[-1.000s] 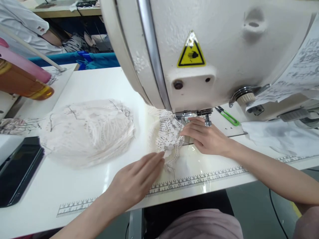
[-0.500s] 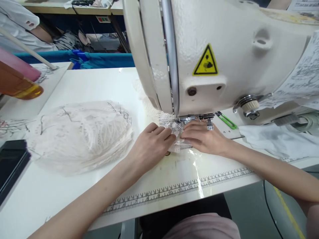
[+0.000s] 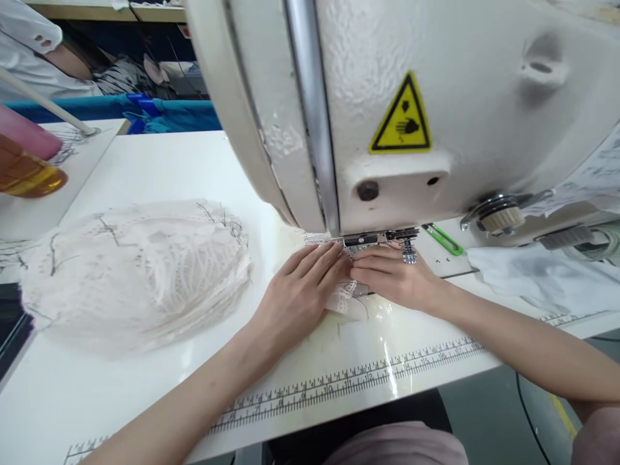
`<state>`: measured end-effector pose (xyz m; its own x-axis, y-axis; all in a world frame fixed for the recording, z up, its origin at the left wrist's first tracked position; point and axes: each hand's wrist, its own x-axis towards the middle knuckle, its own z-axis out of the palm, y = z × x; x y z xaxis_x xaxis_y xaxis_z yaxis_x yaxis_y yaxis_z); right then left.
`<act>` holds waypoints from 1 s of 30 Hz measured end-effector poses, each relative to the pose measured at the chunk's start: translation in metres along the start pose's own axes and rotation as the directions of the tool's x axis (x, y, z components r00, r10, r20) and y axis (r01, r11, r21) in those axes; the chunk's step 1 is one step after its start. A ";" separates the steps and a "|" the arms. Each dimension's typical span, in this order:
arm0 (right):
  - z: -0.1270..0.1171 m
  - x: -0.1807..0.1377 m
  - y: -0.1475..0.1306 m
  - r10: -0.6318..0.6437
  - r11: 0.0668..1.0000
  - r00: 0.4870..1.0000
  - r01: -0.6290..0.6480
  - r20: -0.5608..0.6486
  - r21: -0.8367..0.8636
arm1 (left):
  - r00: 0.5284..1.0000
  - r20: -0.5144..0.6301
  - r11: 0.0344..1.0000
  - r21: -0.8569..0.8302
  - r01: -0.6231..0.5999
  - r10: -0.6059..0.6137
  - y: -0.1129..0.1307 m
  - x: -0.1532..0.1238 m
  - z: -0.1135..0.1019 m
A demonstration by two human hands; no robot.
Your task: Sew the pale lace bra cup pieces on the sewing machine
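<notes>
Here's the piece of white lace fabric [image 3: 343, 298], lying flat on the table right by the needle area, mostly covered by two hands. Its near end pokes out between them towards the person, a fine loose thread trailing from it, and a sliver of lace shows beyond the left fingertips. The long axis seems to run away from the person, under the machine, but with so much covered I can't be sure.

The left hand [image 3: 300, 290] lies palm down over the lace, forearm slanting in from the lower left, fingers straight, close together, aimed up and to the right. The thumb is hidden, so I can't tell if anything is pinched. The right hand [image 3: 402, 278] comes in from the right, wrist low, fingers bunched and pointing left, their tips meeting the lace beside the left hand; whether they pinch it, I can't tell.

Over both looms the cream-coloured metal sewing machine [image 3: 387, 58], wearing a yellow triangular warning sticker [image 3: 402, 119]. Right of the needle area lie green-handled snips [image 3: 444, 240], and nearer, a crumpled white cloth [image 3: 542, 278]. Well to the left sits an oval heap of pale lace pieces [image 3: 140, 278] with dark threads, and a printed black ruler scale [image 3: 329, 391] runs along the near edge of the white table [image 3: 165, 168].
</notes>
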<state>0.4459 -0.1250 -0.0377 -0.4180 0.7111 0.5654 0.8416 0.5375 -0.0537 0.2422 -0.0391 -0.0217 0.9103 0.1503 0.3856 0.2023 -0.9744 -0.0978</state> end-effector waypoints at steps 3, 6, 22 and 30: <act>-0.001 0.002 0.000 -0.010 1.000 1.000 0.010 -0.008 0.004 | 0.997 0.083 1.000 -0.021 0.003 -0.001 0.000 -0.002 0.005; -0.001 0.004 0.001 -0.015 1.000 1.000 0.015 0.007 -0.007 | 0.994 0.106 0.999 -0.042 0.006 -0.002 0.000 -0.003 0.005; -0.005 0.000 0.000 0.042 0.996 0.999 -0.042 -0.009 -0.079 | 0.990 0.136 0.997 -0.049 0.054 -0.047 0.001 0.000 0.004; -0.010 0.003 0.001 0.061 0.990 0.998 -0.062 -0.013 -0.123 | 0.983 0.169 0.997 -0.026 0.078 -0.072 0.002 0.001 0.005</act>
<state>0.4487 -0.1264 -0.0280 -0.3616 0.7364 0.5718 0.9015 0.4325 0.0131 0.2457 -0.0404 -0.0255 0.9411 0.2464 0.2315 0.2631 -0.9638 -0.0440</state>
